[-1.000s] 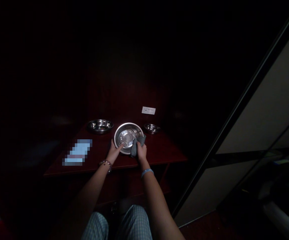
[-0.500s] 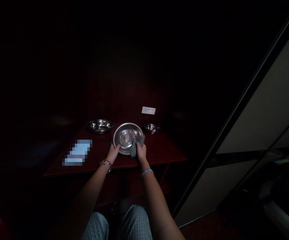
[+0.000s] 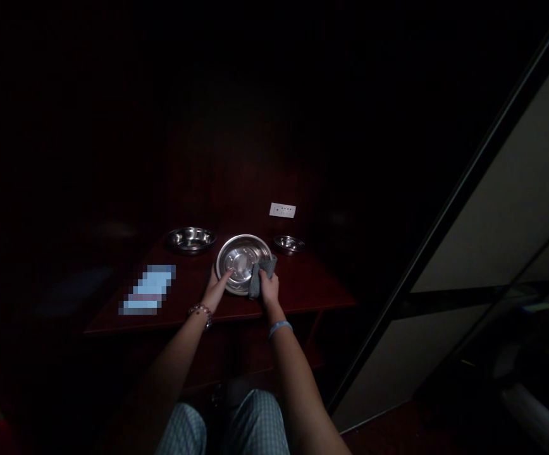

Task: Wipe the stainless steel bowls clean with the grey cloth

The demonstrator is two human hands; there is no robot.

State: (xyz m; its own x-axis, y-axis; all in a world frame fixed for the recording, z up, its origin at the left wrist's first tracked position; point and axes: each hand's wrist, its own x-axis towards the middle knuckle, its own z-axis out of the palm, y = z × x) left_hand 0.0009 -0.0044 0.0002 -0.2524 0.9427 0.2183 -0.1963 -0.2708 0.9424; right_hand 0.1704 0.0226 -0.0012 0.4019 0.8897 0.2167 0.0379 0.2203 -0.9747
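A shiny steel basin [image 3: 240, 260] is tilted toward me above the front part of the dark red desk [image 3: 303, 287]. My left hand [image 3: 216, 287] grips its lower left rim, the thumb over the inside wall and the other fingers hidden behind. At the lower right rim, my right hand [image 3: 269, 287] is closed on a grey cloth [image 3: 255, 281], which is folded over the basin's edge and touches the inner wall. Behind on the left sits a wide steel bowl [image 3: 191, 240], and a smaller steel bowl [image 3: 288, 244] stands behind on the right.
A blurred-out pale blue flat item [image 3: 148, 289] lies on the desk's left side. On the back wall is a white power socket [image 3: 283, 210]. A grey partition panel [image 3: 483, 240] rises at the right. My knees [image 3: 255, 417] are below the desk's front edge.
The basin has shifted very slightly right and down. My left thumb reaches a little further over its inside. Both hands keep their hold, and the bowls stay in place.
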